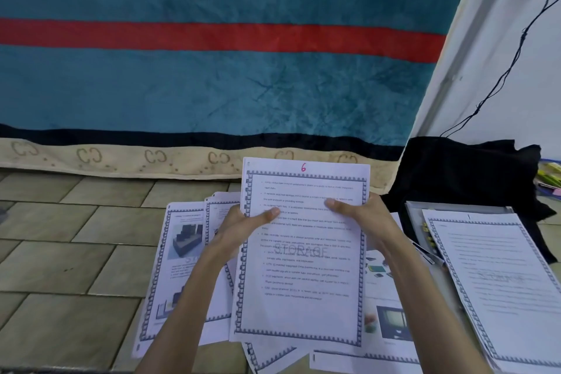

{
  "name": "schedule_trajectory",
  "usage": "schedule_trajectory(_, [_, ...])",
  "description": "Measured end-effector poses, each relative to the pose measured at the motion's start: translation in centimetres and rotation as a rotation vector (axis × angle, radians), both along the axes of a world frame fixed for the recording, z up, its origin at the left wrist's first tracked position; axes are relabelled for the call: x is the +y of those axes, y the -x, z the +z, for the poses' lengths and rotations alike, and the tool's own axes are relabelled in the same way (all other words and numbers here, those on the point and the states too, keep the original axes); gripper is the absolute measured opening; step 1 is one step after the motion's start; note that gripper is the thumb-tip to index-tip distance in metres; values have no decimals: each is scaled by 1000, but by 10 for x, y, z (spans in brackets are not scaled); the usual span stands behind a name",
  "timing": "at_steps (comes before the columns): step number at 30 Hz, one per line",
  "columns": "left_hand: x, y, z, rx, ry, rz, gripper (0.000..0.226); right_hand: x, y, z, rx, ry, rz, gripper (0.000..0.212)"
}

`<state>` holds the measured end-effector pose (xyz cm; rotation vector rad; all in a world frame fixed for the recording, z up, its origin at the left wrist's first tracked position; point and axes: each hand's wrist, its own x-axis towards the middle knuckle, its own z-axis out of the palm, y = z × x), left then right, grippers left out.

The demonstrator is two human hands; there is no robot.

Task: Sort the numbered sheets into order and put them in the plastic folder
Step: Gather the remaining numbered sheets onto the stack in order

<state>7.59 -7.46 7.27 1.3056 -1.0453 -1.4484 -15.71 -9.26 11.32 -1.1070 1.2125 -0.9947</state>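
Sheet 6 [300, 252], gripped by left hand [243, 226] and right hand [361, 215], hides loose sheets [179, 255]; sheet 1 [498, 276] lies right.

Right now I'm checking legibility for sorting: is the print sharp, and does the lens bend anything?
Head view: the pink 6 on the held sheet reads clearly, body text is soft; the wide lens bows the red stripe; lighting is even, without glare.

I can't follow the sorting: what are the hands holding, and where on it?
Sheet numbered 6: left hand grips its left edge, right hand its right edge, both high up.
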Motion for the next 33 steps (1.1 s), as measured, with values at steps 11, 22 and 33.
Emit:
schedule_trajectory(11, [-7, 8, -13, 23, -50, -110, 24, -3, 11, -14, 71, -19, -34, 32])
schedule_trajectory(22, [-25, 27, -23, -227, -30, -169, 26, -21, 118, -78, 1456, -185, 18, 23])
schedule_trajectory(33, [-21, 22, -28, -304, -87, -193, 27, -19, 129, -45, 1236, -197, -55, 7])
